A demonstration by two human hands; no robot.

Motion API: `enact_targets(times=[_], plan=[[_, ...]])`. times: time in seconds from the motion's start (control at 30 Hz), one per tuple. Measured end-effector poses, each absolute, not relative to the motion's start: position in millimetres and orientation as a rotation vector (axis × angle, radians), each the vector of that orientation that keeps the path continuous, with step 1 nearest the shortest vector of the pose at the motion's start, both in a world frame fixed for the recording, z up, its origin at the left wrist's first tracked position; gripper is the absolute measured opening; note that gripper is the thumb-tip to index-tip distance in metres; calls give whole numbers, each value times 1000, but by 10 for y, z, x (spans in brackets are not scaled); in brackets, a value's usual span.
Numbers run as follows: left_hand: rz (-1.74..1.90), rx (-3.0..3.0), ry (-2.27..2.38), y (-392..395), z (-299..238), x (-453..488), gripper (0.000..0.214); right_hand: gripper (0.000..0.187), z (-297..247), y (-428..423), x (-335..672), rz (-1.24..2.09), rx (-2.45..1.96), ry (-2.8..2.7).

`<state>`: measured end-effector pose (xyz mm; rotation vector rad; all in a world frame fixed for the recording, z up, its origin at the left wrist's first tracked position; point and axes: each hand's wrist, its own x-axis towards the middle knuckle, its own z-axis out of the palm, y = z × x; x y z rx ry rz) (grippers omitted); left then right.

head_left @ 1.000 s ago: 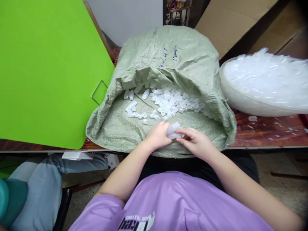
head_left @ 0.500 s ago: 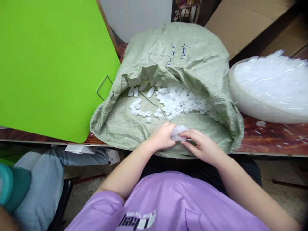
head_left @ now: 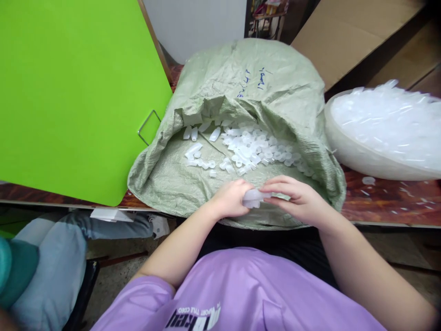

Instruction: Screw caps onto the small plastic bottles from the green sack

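Note:
My left hand and my right hand meet over the front lip of an open green woven sack. Between their fingertips they pinch a small translucent white plastic piece. Both hands have their fingers curled closed on it. Inside the sack, just beyond my hands, lies a heap of several similar white plastic pieces.
A bright green board leans on the wooden table at the left. A white basin heaped with clear plastic parts stands at the right. Cardboard rises behind. Another person's legs show at lower left.
My right hand has lifted and turned, its fingers now arching over the piece. My left hand stays closed on it. The view has shifted slightly.

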<state>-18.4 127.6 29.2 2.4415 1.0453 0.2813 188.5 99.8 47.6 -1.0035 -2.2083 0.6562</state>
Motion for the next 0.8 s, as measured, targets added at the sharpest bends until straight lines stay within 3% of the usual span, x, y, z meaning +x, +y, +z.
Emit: enact_targets(times=[0.2, 0.33, 0.53, 0.6, 0.7, 0.8], plan=[[229, 2440, 995, 1296, 314, -183, 26, 22, 588, 1002, 1803, 514, -1232, -2342], [211, 2447, 1063, 1282, 330, -149, 24, 49, 578, 1006, 1717, 363, -1610, -2316], [189, 2379, 1095, 1274, 346, -135, 24, 38, 507, 1002, 1821, 433, -1250, -2362], [198, 2389, 1087, 1274, 344, -136, 24, 33, 508, 1001, 1831, 439, -1344, -2399], [195, 2383, 1116, 1270, 345, -132, 22, 40, 532, 1006, 1821, 383, -1507, -2328], [189, 2388, 1122, 1262, 349, -125, 26, 39, 553, 1014, 1819, 402, -1312, -2368]])
